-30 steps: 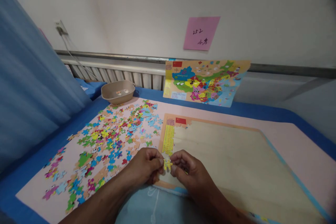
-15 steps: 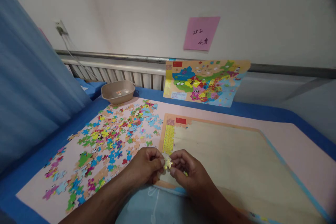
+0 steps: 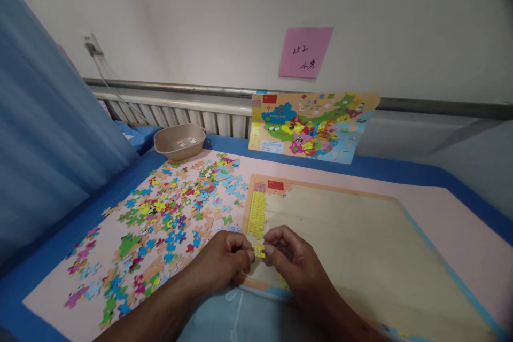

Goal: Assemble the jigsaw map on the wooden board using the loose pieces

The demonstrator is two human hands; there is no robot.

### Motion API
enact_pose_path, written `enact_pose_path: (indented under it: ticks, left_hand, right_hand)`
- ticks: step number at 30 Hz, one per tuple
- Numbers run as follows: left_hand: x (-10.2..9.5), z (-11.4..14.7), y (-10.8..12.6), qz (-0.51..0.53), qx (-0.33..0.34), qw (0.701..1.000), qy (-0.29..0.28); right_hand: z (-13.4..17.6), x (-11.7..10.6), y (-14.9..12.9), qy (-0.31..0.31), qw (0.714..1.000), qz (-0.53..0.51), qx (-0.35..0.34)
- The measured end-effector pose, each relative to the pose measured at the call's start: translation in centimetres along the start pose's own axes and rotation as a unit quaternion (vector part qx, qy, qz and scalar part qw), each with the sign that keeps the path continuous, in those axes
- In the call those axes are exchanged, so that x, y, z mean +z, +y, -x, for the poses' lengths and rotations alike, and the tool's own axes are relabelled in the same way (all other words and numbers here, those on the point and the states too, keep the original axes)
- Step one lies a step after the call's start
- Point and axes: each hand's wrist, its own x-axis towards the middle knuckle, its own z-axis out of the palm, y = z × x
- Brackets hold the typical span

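A small yellow puzzle piece (image 3: 259, 250) is between my two hands, over the left side of the puzzle board (image 3: 340, 240). My left hand (image 3: 226, 257) is closed, its thumb and forefinger pinching the piece's left edge. From the right, my right hand (image 3: 292, 256) grips the opposite edge with thumb and forefinger. Just beyond the piece is a joined strip of yellow pieces (image 3: 257, 214) along the board's left border. A red flag section (image 3: 276, 185) sits in the upper left corner. Another yellow bit (image 3: 282, 281) shows partly beneath my right hand.
Loose puzzle pieces (image 3: 168, 219) spread over the pink sheet (image 3: 52, 299) at left. A beige basket (image 3: 180, 152) with several pieces stands at the back. The printed map picture (image 3: 312, 128) leans against the wall rail. A blue curtain (image 3: 48, 117) hangs at far left.
The yellow piece has turned from a pale, glaring angle to lie flatter, close below the yellow strip. Both hands have shifted slightly, keeping their pinch on it.
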Motion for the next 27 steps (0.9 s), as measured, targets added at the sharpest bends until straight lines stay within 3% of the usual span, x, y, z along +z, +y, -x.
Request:
enact_pose_path:
  ticks: [5, 9, 12, 14, 16, 19, 22, 27]
  left_hand:
    - [0.5, -0.2, 0.3, 0.027, -0.005, 1.000, 0.014]
    - [-0.1, -0.1, 0.3, -0.009, -0.010, 1.000, 0.013]
    - [-1.6, 0.1, 0.7, -0.120, 0.055, 0.989, 0.070]
    - [-2.6, 0.3, 0.9, -0.230, 0.111, 0.960, 0.114]
    - [-3.0, 0.4, 1.0, -0.320, 0.117, 0.934, 0.110]
    - [-2.4, 0.6, 0.7, -0.402, 0.095, 0.909, 0.057]
    - [-1.4, 0.8, 0.4, -0.446, 0.093, 0.890, 0.025]
    - [-0.8, 1.2, 0.6, -0.475, 0.066, 0.878, -0.001]
  right_hand:
    - [-0.1, 0.5, 0.2, -0.005, 1.000, -0.002, 0.016]
    - [-0.4, 0.1, -0.2, -0.012, 1.000, 0.024, 0.009]
    - [-0.9, -1.3, -1.2, 0.037, 0.998, 0.050, -0.015]
    - [-1.4, -2.6, -1.8, 0.095, 0.993, 0.069, -0.019]
    - [-1.8, -3.8, -2.3, 0.111, 0.986, 0.121, -0.017]
    - [-2.1, -5.3, -2.9, 0.054, 0.963, 0.264, -0.020]
    - [-2.2, -6.2, -3.7, -0.040, 0.916, 0.398, -0.021]
    - [-1.5, -7.4, -5.8, -0.172, 0.862, 0.476, 0.027]
